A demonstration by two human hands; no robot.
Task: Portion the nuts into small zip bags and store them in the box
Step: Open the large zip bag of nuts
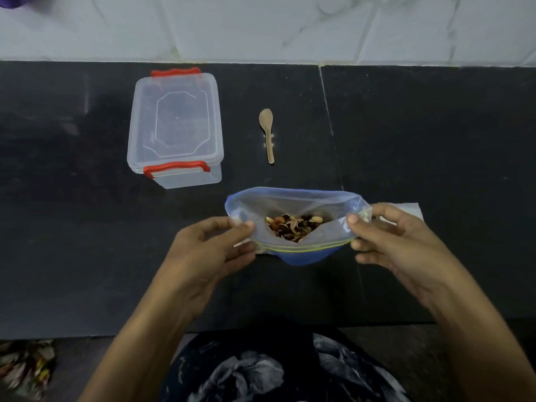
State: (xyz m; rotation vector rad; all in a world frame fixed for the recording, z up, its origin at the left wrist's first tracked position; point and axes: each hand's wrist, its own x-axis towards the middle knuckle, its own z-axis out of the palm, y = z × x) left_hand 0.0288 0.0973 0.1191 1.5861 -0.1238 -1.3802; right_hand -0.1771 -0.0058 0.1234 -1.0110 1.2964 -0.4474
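Observation:
A blue-tinted zip bag (293, 203) is held open at the middle of the black counter, its mouth facing me. Mixed nuts (294, 224) lie inside it. My left hand (213, 246) pinches the bag's left corner and my right hand (388, 237) pinches its right corner, stretching the zip line between them. A clear plastic box (174, 127) with red clips stands at the back left, its lid on. A small wooden spoon (268, 132) lies to the right of the box.
Something white and flat (409, 208) pokes out behind my right hand; another pale edge shows under the left hand. A white tiled wall (290, 27) rises behind the black counter (435, 140). The counter's front edge runs just below my forearms.

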